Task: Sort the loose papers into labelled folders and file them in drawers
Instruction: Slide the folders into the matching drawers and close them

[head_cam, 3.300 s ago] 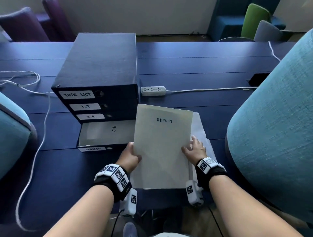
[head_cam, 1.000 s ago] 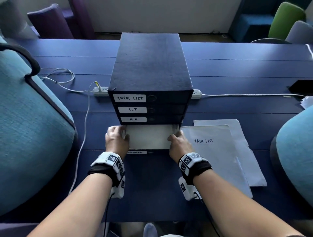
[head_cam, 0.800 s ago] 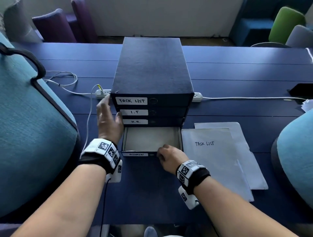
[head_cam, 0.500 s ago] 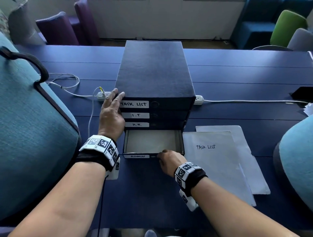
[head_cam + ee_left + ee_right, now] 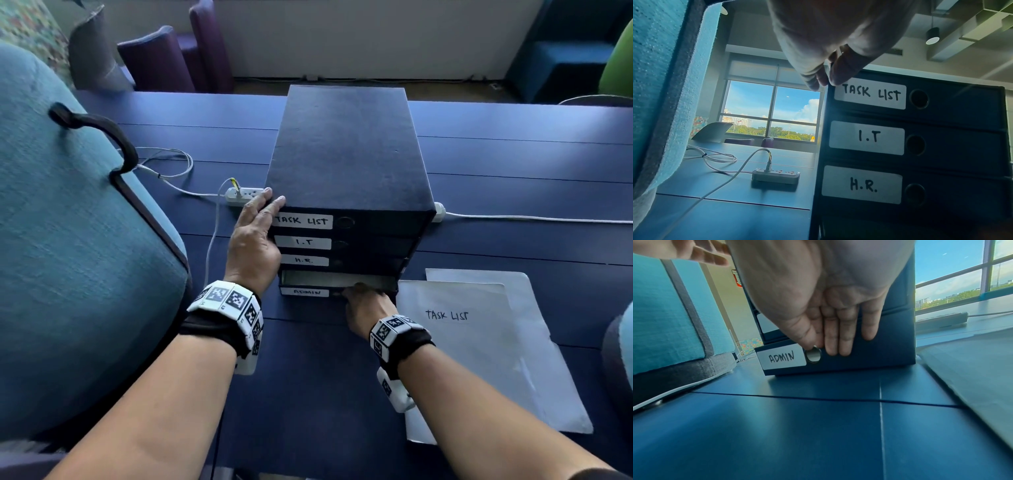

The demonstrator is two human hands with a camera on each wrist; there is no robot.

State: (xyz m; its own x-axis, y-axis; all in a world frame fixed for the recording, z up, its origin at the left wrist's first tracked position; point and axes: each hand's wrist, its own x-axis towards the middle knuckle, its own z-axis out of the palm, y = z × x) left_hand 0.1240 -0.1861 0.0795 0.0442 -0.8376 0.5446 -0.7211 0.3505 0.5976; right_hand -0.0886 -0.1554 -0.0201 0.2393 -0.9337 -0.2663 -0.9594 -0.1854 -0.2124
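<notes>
Item 1: dark navy 4-drawer file cabinet [image 5: 346,164], box-shaped, standing on the blue plank table [image 5: 308,394]. White labels on the drawer fronts read, top to bottom, TASK LIST, I.T, H.R., ADMIN.

Item 2: ADMIN drawer [image 5: 337,292], lowest in the cabinet, drawn out only a little; a narrow strip of pale paper [image 5: 329,279] shows inside it. A round finger hole sits just right of its label.

Item 3: left hand [image 5: 255,241], fingers straight and close together, laid flat against the cabinet's left front corner. Fingertips [image 5: 835,76] touch the top edge beside the TASK LIST label. It holds nothing.

Item 4: right hand [image 5: 368,308], at the cabinet's base. Fingers [image 5: 838,335] extended and pressed together, flat on the front of the ADMIN drawer, thumb tip at the rim of the finger hole. Nothing is gripped.

Item 5: pale folder marked TASK LIST [image 5: 472,342], flat on the table just right of the cabinet, overlapping a second plain pale folder [image 5: 524,308] beneath it.

Item 6: white power strip [image 5: 244,194] with cable, on the table behind the cabinet, its left end showing near the left hand.

Item 7: teal upholstered chair [image 5: 68,257], left of the cabinet.
</notes>
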